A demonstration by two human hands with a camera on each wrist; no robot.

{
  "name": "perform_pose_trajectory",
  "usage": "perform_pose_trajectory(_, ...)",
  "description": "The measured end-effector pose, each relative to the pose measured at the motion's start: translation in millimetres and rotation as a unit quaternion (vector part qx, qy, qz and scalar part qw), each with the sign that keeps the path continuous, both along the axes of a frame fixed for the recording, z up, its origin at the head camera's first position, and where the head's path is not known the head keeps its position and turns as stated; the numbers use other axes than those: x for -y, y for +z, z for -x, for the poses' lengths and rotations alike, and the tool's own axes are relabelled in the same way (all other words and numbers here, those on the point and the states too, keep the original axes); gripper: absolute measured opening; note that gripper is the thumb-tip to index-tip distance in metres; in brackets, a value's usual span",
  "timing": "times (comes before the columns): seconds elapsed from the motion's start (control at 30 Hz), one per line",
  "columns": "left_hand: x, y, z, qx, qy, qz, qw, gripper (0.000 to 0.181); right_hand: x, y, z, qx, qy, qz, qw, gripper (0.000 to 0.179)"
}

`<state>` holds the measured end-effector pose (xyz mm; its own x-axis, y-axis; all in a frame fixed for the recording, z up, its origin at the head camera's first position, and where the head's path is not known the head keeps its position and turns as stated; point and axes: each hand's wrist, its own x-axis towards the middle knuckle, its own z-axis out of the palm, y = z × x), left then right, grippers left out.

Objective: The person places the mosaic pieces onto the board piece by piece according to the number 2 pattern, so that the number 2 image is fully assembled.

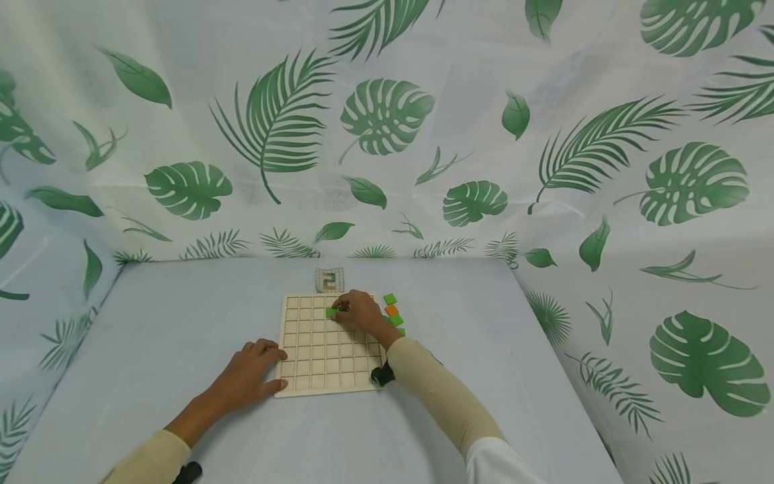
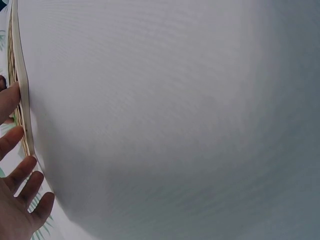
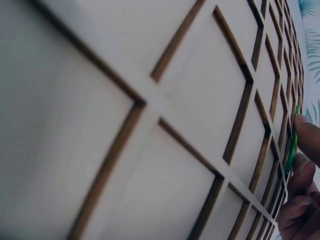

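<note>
A pale wooden grid board [image 1: 326, 366] with square recesses lies on the table. Over its far rows, my right hand [image 1: 361, 311] pinches a small green square tile [image 1: 331, 312] between thumb and fingers. The right wrist view shows that green tile [image 3: 291, 150] at the fingertips, close to the grid; whether it sits in a recess cannot be told. My left hand [image 1: 244, 373] lies at the board's left edge, with fingers spread and fingertips touching the rim. In the left wrist view, these fingers [image 2: 30, 187] look extended along the board's side [image 2: 22, 75].
Several loose tiles, including a green one [image 1: 390, 298] and an orange one [image 1: 392, 310], lie right of the board, partly behind my right forearm. Beyond the far edge is a small card [image 1: 329, 279] with a coloured grid pattern. Leaf-print sheeting [image 1: 387, 222] surrounds the table.
</note>
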<state>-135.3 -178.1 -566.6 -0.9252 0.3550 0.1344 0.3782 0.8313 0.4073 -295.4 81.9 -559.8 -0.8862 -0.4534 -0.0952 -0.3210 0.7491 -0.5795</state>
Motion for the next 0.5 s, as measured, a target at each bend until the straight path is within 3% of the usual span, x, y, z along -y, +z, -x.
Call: perform_pose_trajectory(0.5, -0.2, 0.5, -0.2, 0.013, 0.005, 0.008, 0.9999, 0.044, -6.2, 0.3, -0.3, -0.017, 0.019, 0.016, 0.9996, 0.026)
